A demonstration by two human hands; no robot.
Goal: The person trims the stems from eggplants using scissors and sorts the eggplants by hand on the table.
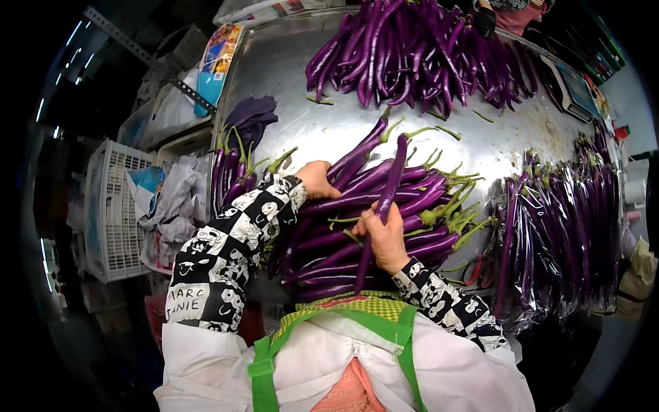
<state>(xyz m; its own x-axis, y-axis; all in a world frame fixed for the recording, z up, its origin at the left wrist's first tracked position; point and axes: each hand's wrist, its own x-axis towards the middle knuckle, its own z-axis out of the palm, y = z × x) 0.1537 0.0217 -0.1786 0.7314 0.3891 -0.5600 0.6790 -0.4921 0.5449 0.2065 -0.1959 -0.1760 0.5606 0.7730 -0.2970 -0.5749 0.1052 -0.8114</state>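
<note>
My right hand (384, 237) is closed around the middle of one long purple eggplant (392, 180), held upright over a pile of eggplants (371, 247) at the table's near edge. On the left, my left hand (317, 181) is wrapped round the lower part of a couple of eggplants (358, 152) that slant up and away, stems outward; some of its fingers are hidden behind them. Most stems in the pile point right. A smaller bunch of eggplants (230, 168) lies beyond my left forearm.
A large heap of eggplants (405, 55) covers the far side of the metal table (274, 75), near another person's gloved hand (484, 20). Bagged eggplants (559, 233) lie right, beside red-handled scissors (473, 271). A dark cloth (252, 118) and a white crate (113, 213) are left.
</note>
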